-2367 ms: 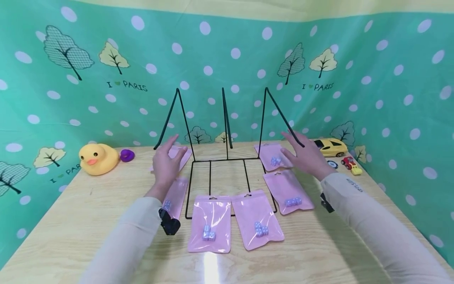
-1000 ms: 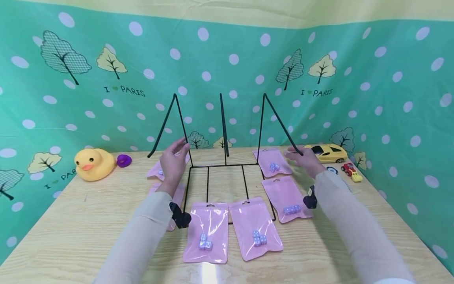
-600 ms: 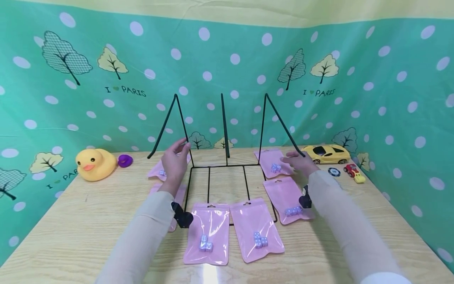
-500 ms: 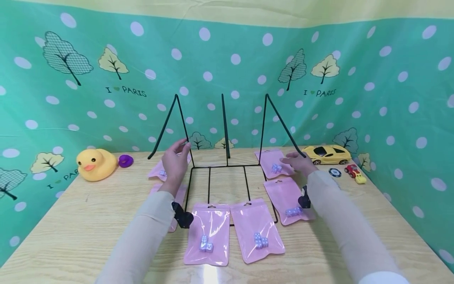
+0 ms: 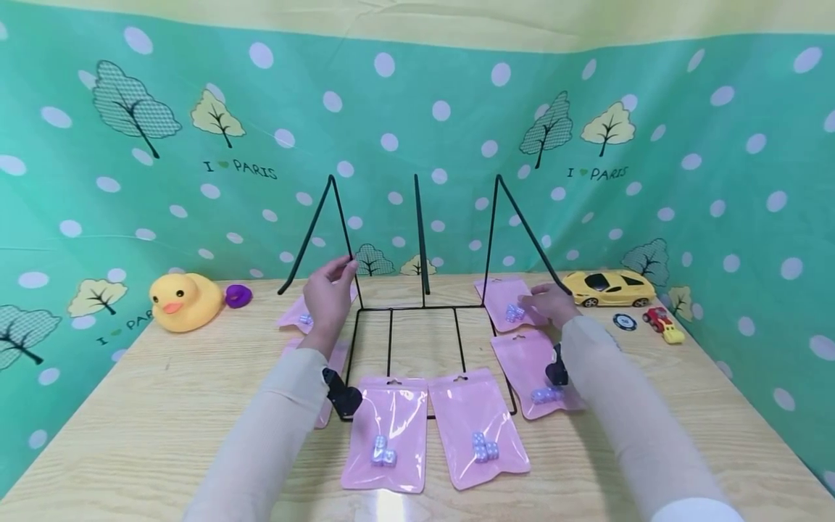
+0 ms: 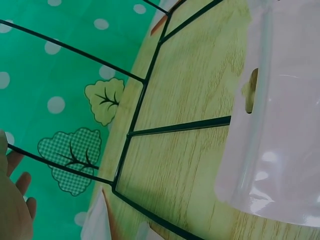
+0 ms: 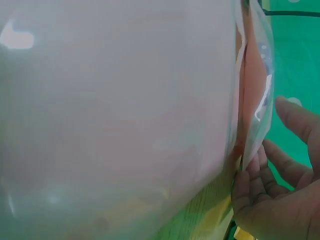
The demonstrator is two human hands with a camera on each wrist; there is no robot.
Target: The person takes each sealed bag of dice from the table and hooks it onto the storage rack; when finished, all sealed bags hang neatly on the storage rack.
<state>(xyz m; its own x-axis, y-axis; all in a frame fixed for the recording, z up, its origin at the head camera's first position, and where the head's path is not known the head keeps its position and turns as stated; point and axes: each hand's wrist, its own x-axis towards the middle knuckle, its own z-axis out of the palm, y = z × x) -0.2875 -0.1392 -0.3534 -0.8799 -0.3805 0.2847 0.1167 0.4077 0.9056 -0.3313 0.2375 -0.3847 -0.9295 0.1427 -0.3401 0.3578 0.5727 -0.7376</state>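
A black wire rack (image 5: 420,308) stands mid-table, with three tall uprights. My left hand (image 5: 349,267) reaches up to its left upright, thumb and fingertips closed round the wire. In the left wrist view the rack's base wires (image 6: 180,126) cross the wood beside a pink bag (image 6: 280,125). My right hand (image 5: 531,297) lies with relaxed fingers on the far right pink bag (image 5: 505,301), which holds small dice. The right wrist view is filled by that bag (image 7: 125,110), with my fingers (image 7: 280,200) at its edge. Several more pink bags of dice lie around the rack, two at the front (image 5: 388,431).
A yellow rubber duck (image 5: 185,301) and a purple ring (image 5: 238,295) sit at the back left. A yellow toy car (image 5: 608,288), a small disc (image 5: 624,321) and a tiny red car (image 5: 664,322) sit at the back right. Green dotted cloth walls the table in.
My right hand has come down from the rack's right wire onto the far right pink bag. My left hand has settled with its fingertips on the left upright.
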